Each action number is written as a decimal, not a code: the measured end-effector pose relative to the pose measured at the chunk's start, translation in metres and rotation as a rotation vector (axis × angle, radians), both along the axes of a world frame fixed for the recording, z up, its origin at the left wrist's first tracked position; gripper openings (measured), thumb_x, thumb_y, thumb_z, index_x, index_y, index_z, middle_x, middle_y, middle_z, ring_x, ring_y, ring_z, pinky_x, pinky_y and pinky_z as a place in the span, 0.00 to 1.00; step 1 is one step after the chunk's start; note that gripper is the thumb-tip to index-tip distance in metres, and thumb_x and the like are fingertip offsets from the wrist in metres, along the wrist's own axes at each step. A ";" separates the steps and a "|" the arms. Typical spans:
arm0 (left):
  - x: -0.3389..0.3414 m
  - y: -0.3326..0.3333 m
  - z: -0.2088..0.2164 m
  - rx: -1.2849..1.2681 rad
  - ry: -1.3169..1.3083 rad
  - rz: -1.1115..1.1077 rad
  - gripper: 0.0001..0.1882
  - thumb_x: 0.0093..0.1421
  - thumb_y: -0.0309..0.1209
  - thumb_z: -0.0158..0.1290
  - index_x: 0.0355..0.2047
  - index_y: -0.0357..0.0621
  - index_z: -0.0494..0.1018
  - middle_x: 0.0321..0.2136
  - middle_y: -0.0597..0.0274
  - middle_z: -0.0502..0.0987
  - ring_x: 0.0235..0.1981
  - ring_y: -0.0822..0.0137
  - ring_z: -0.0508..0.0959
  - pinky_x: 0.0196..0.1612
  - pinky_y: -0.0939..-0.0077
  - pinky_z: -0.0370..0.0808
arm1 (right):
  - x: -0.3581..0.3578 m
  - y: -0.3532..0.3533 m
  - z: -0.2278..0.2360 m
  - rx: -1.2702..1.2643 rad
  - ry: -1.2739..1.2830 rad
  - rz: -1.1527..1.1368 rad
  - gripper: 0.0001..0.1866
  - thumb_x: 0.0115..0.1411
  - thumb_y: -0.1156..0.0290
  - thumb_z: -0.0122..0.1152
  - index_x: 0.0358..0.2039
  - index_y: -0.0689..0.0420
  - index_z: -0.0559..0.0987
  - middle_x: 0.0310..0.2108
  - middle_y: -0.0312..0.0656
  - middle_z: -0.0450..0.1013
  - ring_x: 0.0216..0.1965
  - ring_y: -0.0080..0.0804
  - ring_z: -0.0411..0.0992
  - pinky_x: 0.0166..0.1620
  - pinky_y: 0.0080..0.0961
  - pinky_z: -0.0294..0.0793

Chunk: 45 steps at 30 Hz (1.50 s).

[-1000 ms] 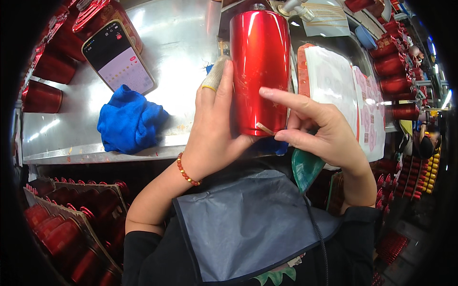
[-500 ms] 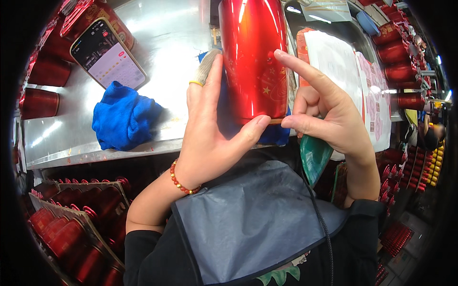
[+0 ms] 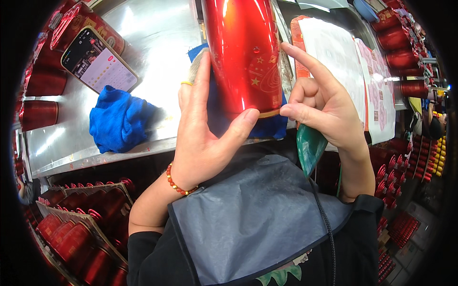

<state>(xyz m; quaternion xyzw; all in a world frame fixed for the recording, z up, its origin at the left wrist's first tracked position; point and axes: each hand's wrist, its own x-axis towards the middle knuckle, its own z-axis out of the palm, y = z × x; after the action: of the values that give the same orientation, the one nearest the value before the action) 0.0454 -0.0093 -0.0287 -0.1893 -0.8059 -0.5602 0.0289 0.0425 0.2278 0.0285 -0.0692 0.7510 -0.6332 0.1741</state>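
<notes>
Red star-patterned bottle [image 3: 241, 57] is over the blue cloth [image 3: 273, 127] on the counter [image 3: 157, 38], left hand [image 3: 204, 117] and right hand [image 3: 329, 107] lightly gripping it; looks stiff, slick, probably light, scratchable, best held by sides and base edge.

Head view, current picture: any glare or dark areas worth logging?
Head view: glare streaks the red bottle and washes the metal tabletop nearly white to its left; same view, the fisheye's round image leaves black corners, and red containers at lower left sit in dimmer light.
</notes>
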 end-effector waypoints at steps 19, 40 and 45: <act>0.007 -0.004 -0.010 0.077 -0.040 0.001 0.43 0.64 0.34 0.60 0.73 0.33 0.51 0.64 0.47 0.64 0.60 0.57 0.65 0.66 0.63 0.58 | -0.001 -0.001 -0.014 -0.088 -0.051 -0.067 0.44 0.59 0.81 0.68 0.73 0.59 0.58 0.26 0.30 0.70 0.25 0.09 0.67 0.31 0.08 0.64; 0.019 -0.020 -0.003 -0.350 0.865 0.010 0.17 0.48 0.21 0.61 0.41 0.37 0.84 0.45 0.51 0.83 0.42 0.61 0.81 0.44 0.74 0.82 | 0.000 -0.003 -0.016 -0.143 -0.134 -0.080 0.45 0.60 0.80 0.69 0.74 0.59 0.55 0.27 0.31 0.69 0.26 0.10 0.67 0.31 0.09 0.64; 0.021 -0.035 -0.003 -0.418 0.686 0.030 0.20 0.54 0.30 0.66 0.48 0.40 0.82 0.50 0.52 0.80 0.49 0.57 0.76 0.49 0.71 0.78 | 0.001 -0.003 -0.015 -0.174 -0.173 -0.094 0.46 0.60 0.80 0.69 0.74 0.59 0.55 0.26 0.31 0.69 0.26 0.10 0.67 0.31 0.09 0.64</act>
<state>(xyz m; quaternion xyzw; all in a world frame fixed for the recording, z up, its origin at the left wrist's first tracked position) 0.0668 -0.0442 -0.0321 -0.3554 -0.8488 -0.2882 0.2651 0.0431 0.2250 0.0130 0.0062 0.6779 -0.7069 0.2018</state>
